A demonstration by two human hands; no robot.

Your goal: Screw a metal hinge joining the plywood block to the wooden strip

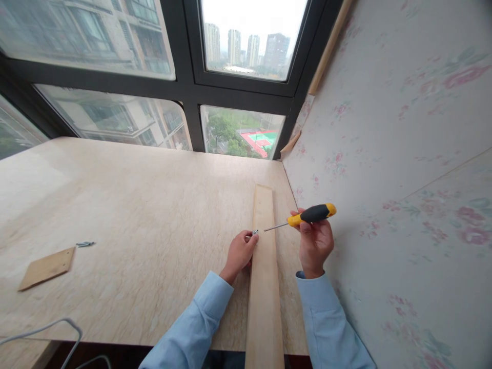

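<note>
The screw (255, 232) sits pinched at the tips of the left hand (240, 252), held just over the near-middle stretch of a long pale wooden slat (263, 287) that runs along the right side of the worktop (134, 230), close beside the flowered wall (384, 154). It is a tiny metal piece, too small here to make out its thread or head; I judge it light, hard and slippery, easily dropped or tipped, so it is best taken by its shank between thumb and forefinger, with the head left free for the blade. The slat looks stiff and light, likely to slide on the smooth stone-patterned surface unless pressed down. The left hand comes in from below in a light blue sleeve, knuckles up, fingers closed on the screw and its heel resting by the slat's left edge. The right hand (315, 241) is raised beside the wall, fingers wrapped around the yellow-and-black handle of a screwdriver (303, 217), whose thin shaft points leftward, nearly level, its tip just short of the screw. Well apart at the left lie a small flat wooden piece (46, 267) and, just beyond it, a few more screws (85, 244). Dark-framed windows (184, 87) stand behind.
</note>
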